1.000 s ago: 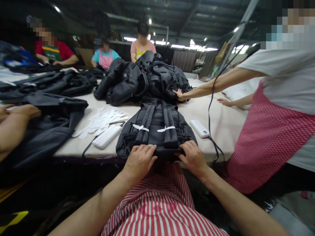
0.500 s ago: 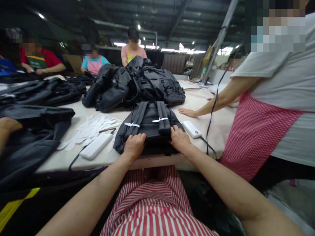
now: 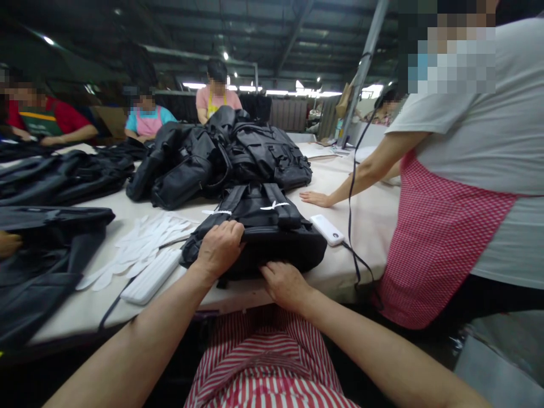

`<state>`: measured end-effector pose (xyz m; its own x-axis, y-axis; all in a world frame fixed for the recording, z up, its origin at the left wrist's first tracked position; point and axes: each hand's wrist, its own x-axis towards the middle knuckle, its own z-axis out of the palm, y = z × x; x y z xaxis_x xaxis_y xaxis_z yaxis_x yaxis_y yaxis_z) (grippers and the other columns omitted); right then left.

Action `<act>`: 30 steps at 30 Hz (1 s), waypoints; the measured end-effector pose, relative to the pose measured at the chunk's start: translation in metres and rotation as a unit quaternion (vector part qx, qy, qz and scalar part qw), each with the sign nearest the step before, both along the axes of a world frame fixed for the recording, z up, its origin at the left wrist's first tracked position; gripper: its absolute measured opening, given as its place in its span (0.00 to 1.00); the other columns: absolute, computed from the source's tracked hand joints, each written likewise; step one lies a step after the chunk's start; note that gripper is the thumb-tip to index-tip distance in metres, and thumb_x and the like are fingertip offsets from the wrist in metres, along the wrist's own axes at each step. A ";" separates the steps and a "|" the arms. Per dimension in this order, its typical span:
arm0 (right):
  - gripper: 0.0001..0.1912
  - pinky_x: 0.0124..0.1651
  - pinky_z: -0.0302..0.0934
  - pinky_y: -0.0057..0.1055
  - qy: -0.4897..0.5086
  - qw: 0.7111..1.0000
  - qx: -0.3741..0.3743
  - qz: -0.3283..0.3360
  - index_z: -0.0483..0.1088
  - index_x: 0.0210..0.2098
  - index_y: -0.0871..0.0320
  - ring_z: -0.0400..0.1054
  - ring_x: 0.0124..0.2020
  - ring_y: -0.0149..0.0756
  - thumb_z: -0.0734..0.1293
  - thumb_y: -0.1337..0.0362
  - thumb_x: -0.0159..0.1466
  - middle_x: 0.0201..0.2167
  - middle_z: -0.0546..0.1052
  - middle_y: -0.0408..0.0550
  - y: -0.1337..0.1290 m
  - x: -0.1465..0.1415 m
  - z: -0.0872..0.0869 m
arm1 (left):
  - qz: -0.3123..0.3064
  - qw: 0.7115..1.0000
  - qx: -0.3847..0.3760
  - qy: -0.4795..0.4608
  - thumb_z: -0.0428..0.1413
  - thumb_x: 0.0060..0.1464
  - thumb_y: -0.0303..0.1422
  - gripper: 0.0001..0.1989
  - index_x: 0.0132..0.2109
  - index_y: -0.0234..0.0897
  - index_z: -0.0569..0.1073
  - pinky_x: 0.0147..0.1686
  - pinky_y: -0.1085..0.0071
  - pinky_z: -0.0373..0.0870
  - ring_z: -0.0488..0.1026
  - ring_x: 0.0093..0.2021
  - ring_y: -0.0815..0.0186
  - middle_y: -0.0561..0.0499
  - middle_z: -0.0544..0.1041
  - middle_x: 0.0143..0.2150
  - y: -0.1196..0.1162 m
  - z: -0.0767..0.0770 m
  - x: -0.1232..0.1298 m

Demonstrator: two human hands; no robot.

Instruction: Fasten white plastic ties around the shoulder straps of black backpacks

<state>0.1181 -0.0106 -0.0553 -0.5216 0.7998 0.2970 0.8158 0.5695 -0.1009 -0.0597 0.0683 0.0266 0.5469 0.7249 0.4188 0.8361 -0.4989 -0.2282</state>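
A black backpack [image 3: 255,218] lies on the table in front of me, its padded straps facing up and each bound with a white tie [image 3: 274,205]. Its near end is tipped up toward me, showing a dark underside. My left hand [image 3: 223,243] is closed over the upper near edge of the backpack. Lower down, at the bottom edge on the near side, my right hand [image 3: 284,283] has its fingers curled against the fabric, the fingertips partly hidden under it.
White strips [image 3: 140,243] and a white power bank [image 3: 153,277] lie left of the backpack. Another power bank [image 3: 327,229] with a cable is to its right. Black bags [image 3: 238,153] are piled behind. A co-worker's hand [image 3: 317,198] rests on the table [image 3: 335,175]; other people stand around.
My right hand has moved from the backpack's upper right edge down to its lower near edge. The near end of the backpack has lifted, and the view has shifted slightly right.
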 end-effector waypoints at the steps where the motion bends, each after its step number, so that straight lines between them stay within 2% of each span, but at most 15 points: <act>1: 0.21 0.51 0.55 0.36 -0.005 0.999 -0.020 -0.030 0.60 0.55 0.60 0.61 0.50 0.39 0.55 0.70 0.62 0.52 0.67 0.53 0.009 -0.003 -0.009 | -0.006 1.000 0.004 0.002 0.50 0.53 0.31 0.05 0.37 0.35 0.66 0.39 0.63 0.60 0.66 0.41 0.55 0.43 0.70 0.36 0.000 0.002 0.000; 3: 0.24 0.55 0.52 0.40 -0.021 0.997 -0.046 -0.056 0.57 0.58 0.57 0.57 0.54 0.41 0.54 0.71 0.62 0.57 0.62 0.51 0.021 -0.002 -0.025 | -0.015 1.000 0.009 0.003 0.49 0.53 0.31 0.04 0.36 0.36 0.66 0.39 0.63 0.61 0.66 0.41 0.55 0.44 0.69 0.36 0.001 0.004 0.000; 6: 0.20 0.56 0.50 0.47 -0.043 0.997 -0.056 -0.036 0.61 0.55 0.54 0.54 0.56 0.45 0.56 0.68 0.63 0.58 0.61 0.48 0.023 0.007 -0.041 | 0.012 1.000 -0.011 -0.011 0.50 0.53 0.32 0.05 0.37 0.36 0.66 0.39 0.64 0.61 0.66 0.41 0.56 0.44 0.69 0.37 0.005 0.004 0.002; 9: 0.16 0.54 0.54 0.43 -0.035 0.997 -0.054 -0.039 0.66 0.50 0.54 0.59 0.51 0.42 0.57 0.65 0.64 0.50 0.69 0.49 0.016 0.014 -0.048 | 0.041 0.996 -0.068 -0.028 0.55 0.50 0.38 0.11 0.39 0.36 0.67 0.39 0.66 0.62 0.67 0.41 0.57 0.45 0.69 0.39 0.009 0.002 0.004; 13: 0.17 0.53 0.56 0.40 -0.035 0.996 -0.022 -0.084 0.64 0.52 0.56 0.61 0.49 0.43 0.58 0.66 0.64 0.47 0.70 0.54 0.014 0.011 -0.052 | -0.010 0.989 -0.142 -0.043 0.55 0.44 0.51 0.24 0.43 0.39 0.68 0.41 0.67 0.63 0.68 0.42 0.59 0.48 0.69 0.41 0.010 -0.002 0.001; 16: 0.19 0.51 0.58 0.41 -0.061 0.994 -0.022 -0.091 0.63 0.53 0.59 0.61 0.49 0.45 0.57 0.68 0.64 0.47 0.69 0.56 0.020 0.004 -0.048 | -0.044 0.986 -0.154 -0.053 0.49 0.48 0.54 0.25 0.44 0.40 0.69 0.41 0.67 0.63 0.68 0.41 0.60 0.48 0.69 0.42 0.010 -0.001 -0.002; 21: 0.16 0.44 0.61 0.36 -0.089 0.991 -0.075 -0.068 0.67 0.46 0.63 0.64 0.44 0.43 0.56 0.73 0.62 0.43 0.71 0.58 0.030 -0.006 -0.027 | -0.067 0.986 -0.148 -0.028 0.46 0.56 0.46 0.17 0.41 0.39 0.71 0.43 0.67 0.62 0.68 0.42 0.61 0.48 0.71 0.39 0.015 0.002 0.006; 24: 0.09 0.41 0.60 0.32 -0.092 0.990 -0.107 -0.007 0.68 0.39 0.62 0.66 0.39 0.38 0.59 0.71 0.60 0.37 0.72 0.52 0.028 -0.003 -0.019 | -0.034 0.994 -0.107 0.000 0.49 0.56 0.41 0.13 0.39 0.36 0.70 0.41 0.65 0.61 0.68 0.43 0.58 0.45 0.72 0.38 0.018 -0.004 0.014; 27: 0.06 0.40 0.59 0.30 -0.089 0.988 -0.117 0.052 0.67 0.36 0.61 0.64 0.39 0.36 0.61 0.69 0.59 0.35 0.71 0.51 0.018 0.005 -0.016 | 0.011 0.997 -0.074 0.001 0.51 0.55 0.38 0.11 0.39 0.34 0.68 0.38 0.65 0.62 0.69 0.41 0.57 0.44 0.72 0.37 0.022 -0.017 0.018; 30: 0.06 0.40 0.58 0.30 -0.058 0.987 -0.138 0.064 0.66 0.37 0.60 0.63 0.38 0.35 0.61 0.67 0.60 0.34 0.70 0.49 0.009 0.011 -0.015 | 0.031 0.997 -0.075 -0.003 0.49 0.55 0.40 0.13 0.40 0.34 0.66 0.33 0.67 0.63 0.71 0.37 0.58 0.45 0.72 0.36 0.025 -0.028 0.018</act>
<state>0.1291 -0.0013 -0.0705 -0.6409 0.7675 0.0096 0.7546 0.6323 -0.1754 -0.0415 0.0934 -0.0014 0.4970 0.8120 0.3060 0.8674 -0.4749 -0.1486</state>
